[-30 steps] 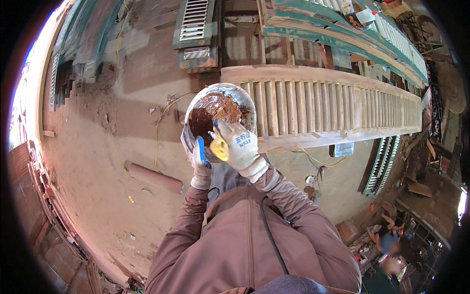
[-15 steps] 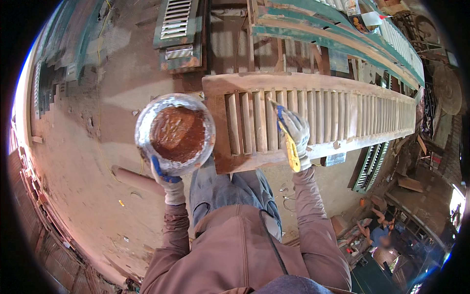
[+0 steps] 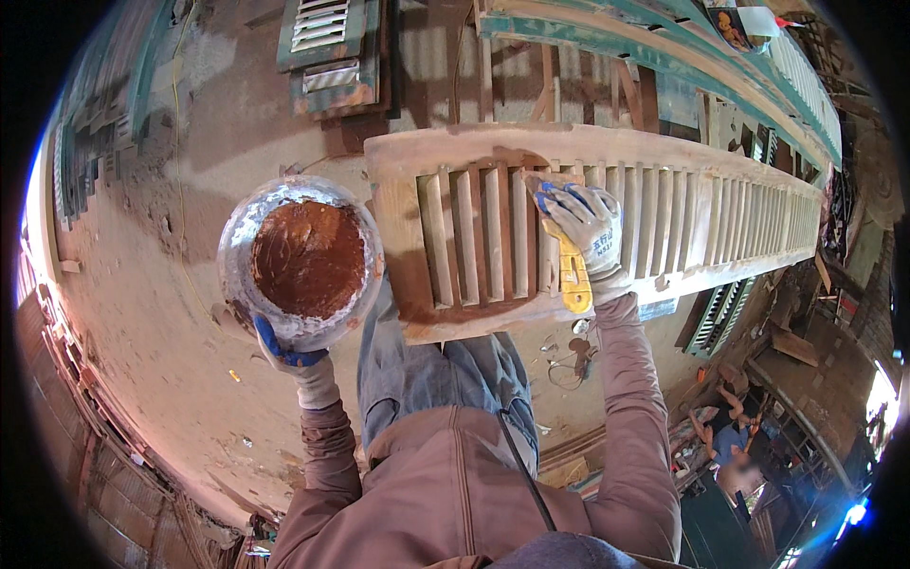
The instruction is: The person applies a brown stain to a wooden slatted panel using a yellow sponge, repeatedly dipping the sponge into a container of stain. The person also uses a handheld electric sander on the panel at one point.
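A round metal pot (image 3: 237, 223) of thick reddish-brown paint (image 3: 308, 261) is in my left hand (image 3: 287, 346), whose blue-tipped fingers grip its near rim. My right hand (image 3: 592, 228), also in a white glove with blue fingertips, is closed round a paintbrush with a yellow handle (image 3: 572, 275). Its tip is down at the slats, near the far rail of a pale wooden louvred shutter (image 3: 607, 142). Around the tip, several slats and part of the rail look darker reddish brown; some of this may be shadow. The fingers partly cover the bristles.
Green-edged louvred shutters (image 3: 327, 57) lie at the far left. Long green frames (image 3: 607, 47) stretch along the far right, with a small container (image 3: 728, 28) on them. Another green shutter (image 3: 720, 318) is under the shutter's right part. A person (image 3: 735, 441) is at the lower right.
The pot and my left hand have shifted left and slightly nearer. My right hand has moved a little right and far, its fingers lower over the slats. Darker brown now shows around the brush.
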